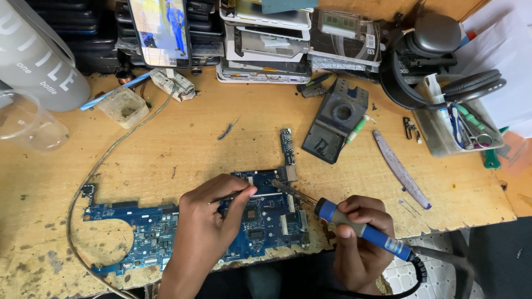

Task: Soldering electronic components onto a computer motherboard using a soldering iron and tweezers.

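Right hand (pixel 360 235) grip clamps the soldering iron (pixel 354 224); left hand (pixel 213 213) grip pinches tweezers (pixel 227 197) over the circuit board (pixel 266 221).

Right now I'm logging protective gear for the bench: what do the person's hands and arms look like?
Both the left hand and the right hand are bare: no gloves, no rings or watch visible. The forearms show no sleeves as far as the frame reaches, and no wrist strap or cable is attached to either.

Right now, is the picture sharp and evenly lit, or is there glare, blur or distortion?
Head view: sharp at the board and soldering iron; light soft and even, faint shadows under both hands; mild glare on the phone; wide-lens bending at the edges, as on the bottle.
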